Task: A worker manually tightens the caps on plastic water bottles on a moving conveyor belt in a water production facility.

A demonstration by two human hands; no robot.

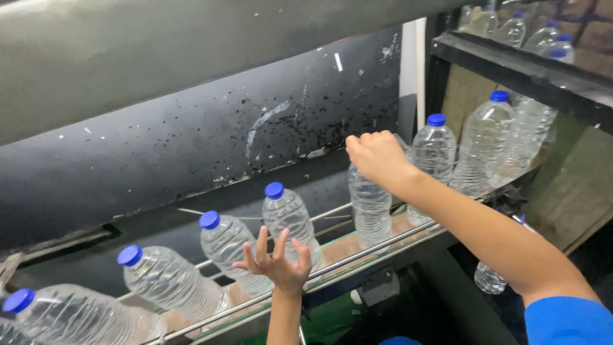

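Clear plastic water bottles with blue caps stand in single file on a narrow conveyor, kept in line by thin metal guide rails on its near and far sides; the whole line looks tilted because the head camera is held at an angle.

The right hand is closed over the top of one bottle near the middle of the line, fingers curled down so that its cap is hidden beneath them. The grip at the neck suits a thing that is tall, light and easily tipped. That bottle is transparent, ribbed along its body, filled with water and carries no label.

The left hand is nearer and lower, spread wide with fingers apart and holding nothing, just in front of the neighbouring bottle and over the near rail; whether it touches either cannot be told.

Further bottles stand to the right, and more sit on a dark shelf at the far right. A blue sleeve covers the right upper arm.
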